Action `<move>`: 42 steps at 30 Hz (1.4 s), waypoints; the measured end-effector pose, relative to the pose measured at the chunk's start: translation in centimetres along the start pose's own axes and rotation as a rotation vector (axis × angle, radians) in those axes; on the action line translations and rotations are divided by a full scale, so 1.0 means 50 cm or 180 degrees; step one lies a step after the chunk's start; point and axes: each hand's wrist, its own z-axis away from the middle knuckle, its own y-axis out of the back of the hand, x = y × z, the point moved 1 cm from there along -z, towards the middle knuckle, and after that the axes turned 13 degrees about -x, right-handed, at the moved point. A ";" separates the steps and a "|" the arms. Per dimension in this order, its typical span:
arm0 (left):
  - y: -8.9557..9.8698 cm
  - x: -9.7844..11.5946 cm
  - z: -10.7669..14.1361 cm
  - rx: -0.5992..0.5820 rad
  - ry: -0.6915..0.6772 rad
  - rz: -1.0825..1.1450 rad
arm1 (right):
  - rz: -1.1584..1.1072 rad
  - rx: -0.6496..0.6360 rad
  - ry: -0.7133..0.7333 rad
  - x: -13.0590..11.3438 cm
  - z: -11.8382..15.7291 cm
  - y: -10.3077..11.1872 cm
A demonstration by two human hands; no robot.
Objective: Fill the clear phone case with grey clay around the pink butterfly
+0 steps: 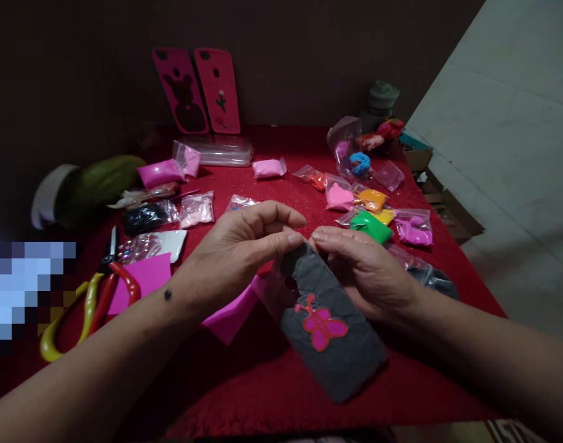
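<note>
A phone case [355, 369] coated in dark grey clay tilts above the red cloth, its top end between my hands. On its face is a pink butterfly [325, 329] outlined in red, with small curled feelers. My left hand [239, 243] pinches the top edge, its thumb lying on the corner and its forefinger bent above. Closed around the upper right side is my right hand [368, 267], thumb near the top corner; its other fingers are partly hidden behind the case. A bright pink sheet [230, 317] lies under my left wrist.
Red-and-yellow-handled scissors [108, 267] lie at left by another pink sheet [145, 277]. Bags of coloured clay, including green [371, 226], spread over the red cloth [272, 394]. Two decorated pink phone cases [219, 111] lean at the back, behind clear cases [221, 151].
</note>
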 end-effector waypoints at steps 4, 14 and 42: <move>-0.001 0.001 -0.001 -0.0045 -0.0004 -0.0028 | 0.0242 0.0061 -0.0044 -0.002 0.002 -0.001; 0.010 -0.005 0.002 -0.0135 0.0050 0.0187 | 0.0298 0.0004 0.0031 -0.006 0.003 -0.003; 0.018 -0.003 0.004 -0.0245 0.0112 0.0273 | 0.0967 0.0091 -0.0160 -0.007 0.010 0.013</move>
